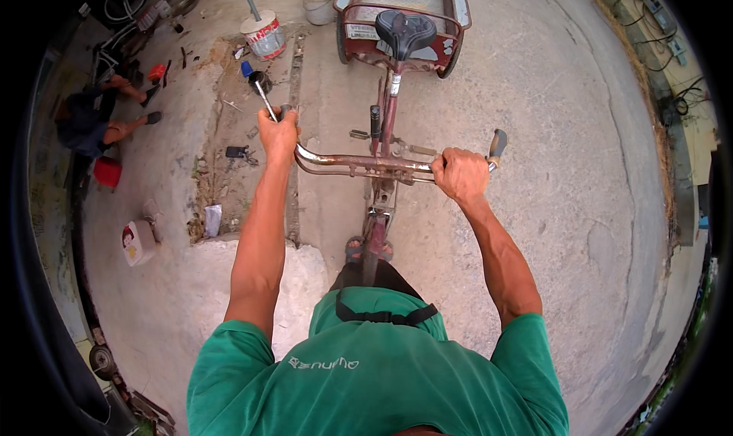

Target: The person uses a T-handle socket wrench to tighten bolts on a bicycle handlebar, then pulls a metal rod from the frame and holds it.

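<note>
Head view, inspected from the wearer outward: we record a green shirt (366, 379) nearest the lens, with a dark buckled strap (382, 317) across it at the waist. Sandalled feet (353, 250) stand either side of the front wheel of a maroon cargo tricycle (390, 114), which lies directly ahead, its front end toward the wearer. We find the right hand (462, 173) closed over the rusted handlebar (359, 162), fingers pressed together and curled around the tube, inboard of the right grip (499, 143). The left hand (278, 136) is at the bar's left end; its fingers are curled around a slim metal rod (264, 98) that projects forward, and we cannot tell how firmly they also bear on the handlebar. To the left we note a pale plastic container (139, 243) and a silvery packet (212, 220) on the ground; beyond them, a seated person (82, 127). Farther ahead we observe the black saddle (405, 33), a white-and-red bucket (263, 37) with a pole standing in it, and lastly the tricycle's cargo bed (456, 4).
</note>
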Available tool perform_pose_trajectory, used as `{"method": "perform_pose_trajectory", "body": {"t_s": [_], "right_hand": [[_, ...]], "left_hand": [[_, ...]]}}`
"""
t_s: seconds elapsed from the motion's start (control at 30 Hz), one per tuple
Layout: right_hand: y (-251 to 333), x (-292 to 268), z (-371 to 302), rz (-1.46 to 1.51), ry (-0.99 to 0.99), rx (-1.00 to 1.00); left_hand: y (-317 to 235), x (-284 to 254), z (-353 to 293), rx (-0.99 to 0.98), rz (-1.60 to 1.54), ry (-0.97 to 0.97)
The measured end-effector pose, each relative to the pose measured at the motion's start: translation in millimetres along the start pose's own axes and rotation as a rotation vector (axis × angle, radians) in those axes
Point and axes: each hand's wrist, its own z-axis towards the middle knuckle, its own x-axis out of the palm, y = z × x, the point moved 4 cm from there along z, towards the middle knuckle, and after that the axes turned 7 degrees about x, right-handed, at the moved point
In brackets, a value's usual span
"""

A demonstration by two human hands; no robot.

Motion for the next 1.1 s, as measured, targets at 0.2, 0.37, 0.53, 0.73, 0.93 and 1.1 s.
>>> {"method": "perform_pose_trajectory", "body": {"t_s": [0.2,0.37,0.53,0.73,0.93,1.1], "right_hand": [[0,3,-1,0.007,-0.015,-0.002],[1,2,-3,0.004,-0.018,-0.007],[-1,-2,-2,0.013,-0.020,-0.002],[0,2,-4,0.041,-0.011,0.020],[-6,2,-5,0.054,-0.020,0.031],[-4,4,-3,0.063,-0.009,0.026]], "left_hand": [[-4,-1,-2,-0.006,0.016,-0.006],[-1,-3,1,0.007,0.064,-0.009],[-1,-48,51,0.166,0.482,0.022],[-167,-78,28,0.701,0.862,-0.030],[-304,-28,-39,1.055,0.730,0.362],[-294,33,-68,0.985,0.668,0.702]]}}
